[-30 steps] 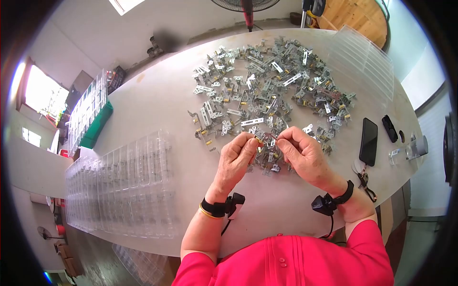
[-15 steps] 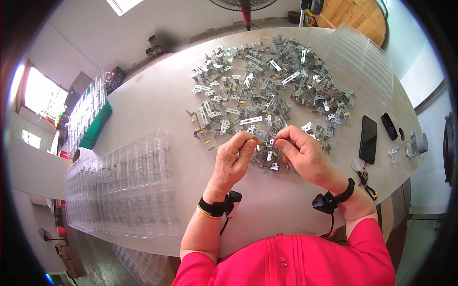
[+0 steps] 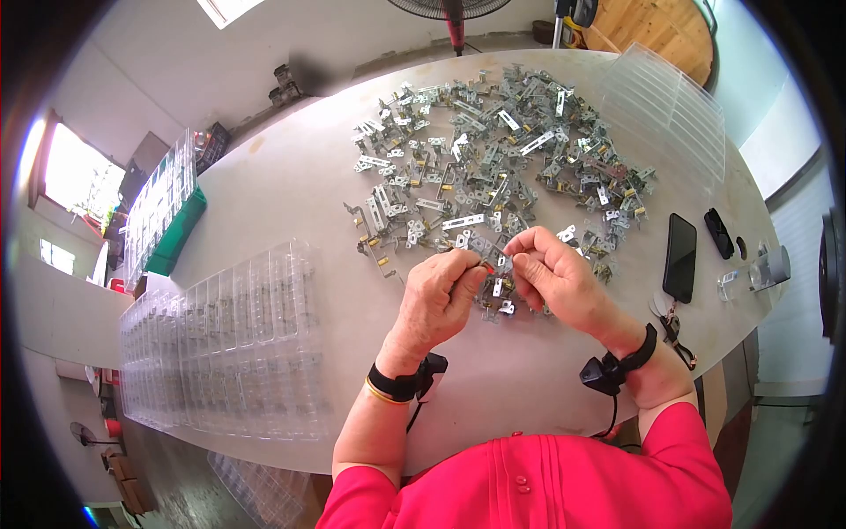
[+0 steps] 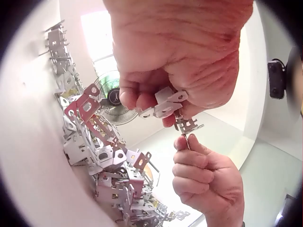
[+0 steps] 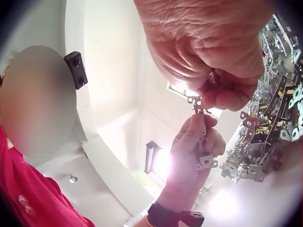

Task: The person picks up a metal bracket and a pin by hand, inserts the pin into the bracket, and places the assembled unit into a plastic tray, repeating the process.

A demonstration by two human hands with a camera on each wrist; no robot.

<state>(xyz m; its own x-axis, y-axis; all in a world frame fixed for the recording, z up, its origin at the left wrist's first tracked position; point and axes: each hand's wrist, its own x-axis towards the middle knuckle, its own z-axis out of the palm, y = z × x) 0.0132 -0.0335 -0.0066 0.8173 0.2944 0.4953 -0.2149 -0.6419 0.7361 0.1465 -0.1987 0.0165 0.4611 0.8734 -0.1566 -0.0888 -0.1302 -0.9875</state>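
The left hand (image 3: 434, 300) grips a small silver metal bracket (image 4: 165, 105), its fingers curled round the middle and a holed end sticking out. Thumb and forefinger of the right hand (image 3: 560, 280) pinch a thin piece at the bracket's other end, as the left wrist view shows. In the right wrist view the left hand (image 5: 191, 144) is below the right hand (image 5: 213, 52), with the bracket's end (image 5: 196, 105) between them. Just beyond both hands lies a heap of metal brackets (image 3: 467, 181), some with brass-coloured parts.
Clear compartment trays (image 3: 229, 344) holding metal parts stand at the left of the table. An empty-looking clear tray (image 3: 674, 115) lies at the back right. A phone (image 3: 681, 260), a black case (image 3: 719, 235) and a glass (image 3: 770, 271) are at the right. A green crate (image 3: 179, 231) is at the far left.
The left hand has shifted slightly right and turned. The right hand's fingers have bent differently and its thumb has moved a little, both hands still close together over the near edge of the heap.
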